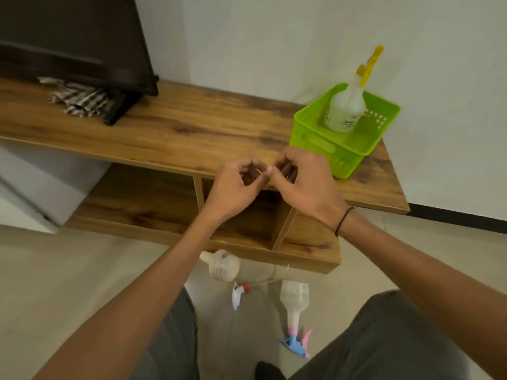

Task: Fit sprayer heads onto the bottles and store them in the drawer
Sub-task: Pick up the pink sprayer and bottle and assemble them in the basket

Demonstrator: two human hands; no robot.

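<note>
On the far left a dark television [74, 42] stands on the wooden cabinet [178, 124], with a striped cloth [78, 98] bunched beside its foot. In front of the cabinet's edge the left hand [233, 187] and the right hand [301, 182] meet, fingers curled inward and fingertips nearly touching; they seem to pinch something thin between them (too small to tell what). A dark band circles the right wrist.

Below the hands, on the pale floor, a milky white bottle [222, 266] lies on its side, its neck bare. Just right of it lies a loose sprayer head [239, 295], white with a red collar, a thin clear tube trailing from it. Further right a second translucent bottle [294, 300] lies with a blue and pink sprayer [297, 344] fitted, nozzle toward the person's knees.

At the cabinet's right end a lime green basket [323, 149] holds a third bottle [345, 108], upright, topped with a yellow sprayer [370, 64].
</note>
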